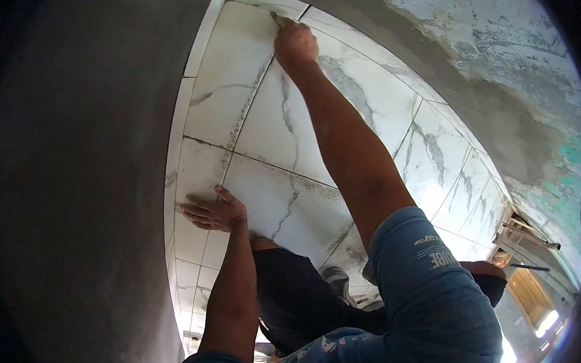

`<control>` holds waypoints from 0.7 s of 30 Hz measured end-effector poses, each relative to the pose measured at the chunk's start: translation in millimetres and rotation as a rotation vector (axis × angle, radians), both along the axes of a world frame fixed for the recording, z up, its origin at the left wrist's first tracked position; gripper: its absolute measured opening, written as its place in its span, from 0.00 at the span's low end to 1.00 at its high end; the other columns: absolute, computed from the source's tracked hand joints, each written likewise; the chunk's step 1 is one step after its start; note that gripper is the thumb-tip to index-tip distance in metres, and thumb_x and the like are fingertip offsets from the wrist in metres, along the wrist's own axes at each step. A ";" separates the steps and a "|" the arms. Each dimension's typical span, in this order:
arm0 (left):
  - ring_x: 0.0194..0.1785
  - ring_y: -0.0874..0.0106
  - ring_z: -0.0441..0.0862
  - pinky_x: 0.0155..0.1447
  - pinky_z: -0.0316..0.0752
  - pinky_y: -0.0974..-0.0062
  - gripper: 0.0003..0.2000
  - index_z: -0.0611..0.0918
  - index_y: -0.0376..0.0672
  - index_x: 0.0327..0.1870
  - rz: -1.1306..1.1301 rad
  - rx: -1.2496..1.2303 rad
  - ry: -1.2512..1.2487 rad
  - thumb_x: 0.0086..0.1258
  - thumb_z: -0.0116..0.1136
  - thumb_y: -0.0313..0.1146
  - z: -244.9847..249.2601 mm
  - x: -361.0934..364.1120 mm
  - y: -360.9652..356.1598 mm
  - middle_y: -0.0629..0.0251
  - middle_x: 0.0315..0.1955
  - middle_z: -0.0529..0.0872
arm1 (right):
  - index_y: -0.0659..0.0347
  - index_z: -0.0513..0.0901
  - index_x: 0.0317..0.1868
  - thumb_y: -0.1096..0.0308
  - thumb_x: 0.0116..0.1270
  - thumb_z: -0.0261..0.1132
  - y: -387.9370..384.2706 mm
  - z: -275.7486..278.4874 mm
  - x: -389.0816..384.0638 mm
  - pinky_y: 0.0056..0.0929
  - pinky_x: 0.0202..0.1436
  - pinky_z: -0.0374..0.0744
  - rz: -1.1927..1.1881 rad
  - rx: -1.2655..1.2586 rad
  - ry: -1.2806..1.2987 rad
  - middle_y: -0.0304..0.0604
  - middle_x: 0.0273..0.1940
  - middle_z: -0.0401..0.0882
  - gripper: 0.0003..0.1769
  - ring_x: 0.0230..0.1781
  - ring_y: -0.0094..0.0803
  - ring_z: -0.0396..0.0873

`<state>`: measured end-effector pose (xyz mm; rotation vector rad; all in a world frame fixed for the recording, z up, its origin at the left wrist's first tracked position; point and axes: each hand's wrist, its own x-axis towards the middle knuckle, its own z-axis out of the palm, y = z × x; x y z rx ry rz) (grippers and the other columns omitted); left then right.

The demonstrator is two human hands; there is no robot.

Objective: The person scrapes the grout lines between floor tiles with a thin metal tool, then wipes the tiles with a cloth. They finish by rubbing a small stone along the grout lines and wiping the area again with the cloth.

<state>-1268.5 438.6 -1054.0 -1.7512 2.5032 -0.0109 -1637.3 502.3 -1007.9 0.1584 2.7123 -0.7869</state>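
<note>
Left hand (210, 211) spread flat on floor tiles (374, 94) | right hand (295, 44) bunched at far end of tile joint (247, 113), can't tell what it holds | tiles laid; I judge grey joint smears remain.

White marble-look tiles (227, 79), grey veins, laid flat in grid; grout joint (244, 116) between them smeared dark grey.
</note>
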 end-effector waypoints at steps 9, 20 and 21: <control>0.76 0.48 0.43 0.73 0.43 0.46 0.43 0.50 0.40 0.75 -0.022 -0.024 0.009 0.69 0.30 0.67 1.9 0.6 2.3 0.43 0.74 0.44 | 0.69 0.79 0.44 0.56 0.70 0.52 0.2 -11.5 0.3 0.45 0.53 0.78 0.178 0.037 0.071 0.60 0.46 0.80 0.21 0.48 0.55 0.80; 0.76 0.48 0.42 0.74 0.41 0.48 0.43 0.50 0.39 0.75 -0.013 -0.011 0.018 0.69 0.32 0.66 -0.3 0.4 1.1 0.42 0.73 0.45 | 0.40 0.76 0.60 0.64 0.68 0.55 34.9 -23.1 -7.7 0.45 0.51 0.80 0.330 0.192 0.190 0.51 0.48 0.79 0.20 0.47 0.49 0.81; 0.77 0.49 0.42 0.74 0.41 0.47 0.43 0.49 0.39 0.75 -0.011 -0.006 0.006 0.69 0.29 0.67 0.3 1.8 1.5 0.43 0.74 0.43 | 0.40 0.76 0.60 0.64 0.68 0.55 38.3 -24.4 -5.3 0.45 0.50 0.80 0.345 0.184 0.220 0.51 0.48 0.79 0.20 0.47 0.49 0.81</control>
